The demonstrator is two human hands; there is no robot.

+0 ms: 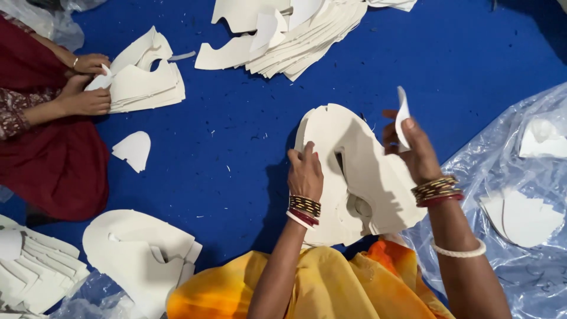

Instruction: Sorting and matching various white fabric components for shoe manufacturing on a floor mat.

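Gripping the left edge of a stack of cream cut-out sheets [360,171], the left hand [305,174] is seen just below the centre of the frame, its fingers curled closed over the stack's rim. The stack is held tilted above the blue floor [236,130], with its lower end resting near the orange and yellow cloth [331,289] at the bottom of the frame. A small white scrap [402,121] is pinched between the thumb and fingers of the right hand [413,150], right of centre, and is raised just above the stack's upper right edge. Bangles are worn on both wrists.

At the right edge, a clear plastic sheet [508,177] is spread out, and white offcuts [522,215] are lying on it. At the top centre, a fanned pile of sheets [295,41] is laid on the floor. In the upper left, 2 hands of another person [85,85] in dark red clothing are closed on a smaller pile [147,82]. 1 loose piece [134,149] is lying below that pile, well apart from it. In the lower left, a large pale cut-out [142,254] and a further pile [35,274] are seen.
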